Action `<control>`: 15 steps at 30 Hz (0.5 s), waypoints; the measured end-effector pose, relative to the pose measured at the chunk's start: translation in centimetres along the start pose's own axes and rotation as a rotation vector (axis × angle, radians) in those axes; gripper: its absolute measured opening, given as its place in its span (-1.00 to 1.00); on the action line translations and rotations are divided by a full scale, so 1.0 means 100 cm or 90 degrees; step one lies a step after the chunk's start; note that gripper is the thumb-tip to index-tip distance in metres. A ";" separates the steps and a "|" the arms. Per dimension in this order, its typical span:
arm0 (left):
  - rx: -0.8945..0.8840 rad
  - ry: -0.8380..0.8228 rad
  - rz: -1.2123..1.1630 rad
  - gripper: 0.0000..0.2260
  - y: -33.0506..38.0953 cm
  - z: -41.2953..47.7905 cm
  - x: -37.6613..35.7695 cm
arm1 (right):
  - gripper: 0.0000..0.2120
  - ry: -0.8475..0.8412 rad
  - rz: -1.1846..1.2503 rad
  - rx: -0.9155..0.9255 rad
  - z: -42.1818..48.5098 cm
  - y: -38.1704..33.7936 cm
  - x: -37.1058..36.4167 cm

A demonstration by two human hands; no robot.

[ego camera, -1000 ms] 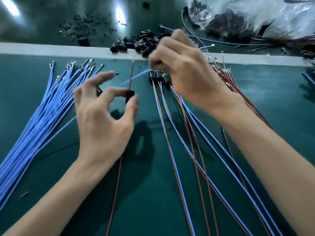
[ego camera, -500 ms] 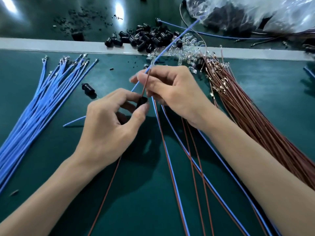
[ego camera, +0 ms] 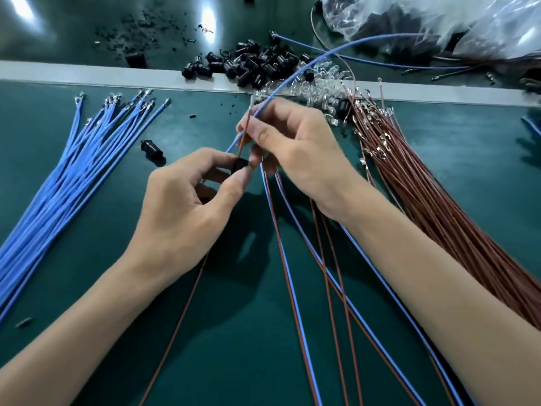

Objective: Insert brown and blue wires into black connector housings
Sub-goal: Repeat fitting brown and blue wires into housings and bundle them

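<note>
From the head camera: your right hand (ego camera: pixel 295 148) has come back from the housing pile and now pinches a blue wire (ego camera: pixel 295 73) beside the brown wire (ego camera: pixel 243 136); your left hand (ego camera: pixel 187 206) pinches the black housing (ego camera: pixel 239 165) just below; insertion looks imminent.

Matt green mat (ego camera: pixel 234 332), glossy black plastic housings (ego camera: pixel 251 64), crinkled clear bag (ego camera: pixel 439 22).

Two hands (ego camera: pixel 187 218), one lone black housing (ego camera: pixel 151 148) on the mat, two wire bundles, blue (ego camera: pixel 73 171) and brown (ego camera: pixel 439 200).
</note>
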State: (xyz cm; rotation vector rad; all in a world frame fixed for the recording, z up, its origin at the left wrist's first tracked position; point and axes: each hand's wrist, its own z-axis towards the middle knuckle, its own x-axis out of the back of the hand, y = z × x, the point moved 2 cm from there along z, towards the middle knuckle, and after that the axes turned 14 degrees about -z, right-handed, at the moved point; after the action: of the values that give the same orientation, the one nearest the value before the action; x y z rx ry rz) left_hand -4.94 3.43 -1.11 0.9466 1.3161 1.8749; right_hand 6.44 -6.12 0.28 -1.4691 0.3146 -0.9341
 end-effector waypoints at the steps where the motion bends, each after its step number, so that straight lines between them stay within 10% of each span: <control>1: 0.003 -0.004 -0.008 -0.91 0.000 0.000 0.000 | -0.85 -0.007 0.001 -0.002 0.000 -0.001 0.000; 8: 0.052 0.020 -0.085 -0.89 -0.002 0.002 0.003 | -0.80 0.121 0.159 0.012 0.007 -0.006 0.027; 15: 0.042 0.009 -0.067 -0.93 -0.002 0.002 0.002 | -0.79 0.032 0.030 0.048 0.004 -0.006 0.016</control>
State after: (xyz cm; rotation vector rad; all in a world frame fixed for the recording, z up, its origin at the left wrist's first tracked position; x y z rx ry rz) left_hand -4.90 3.78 -1.23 0.8823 1.4166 1.7704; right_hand 7.48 -6.88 1.48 -1.3653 0.3460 -0.9359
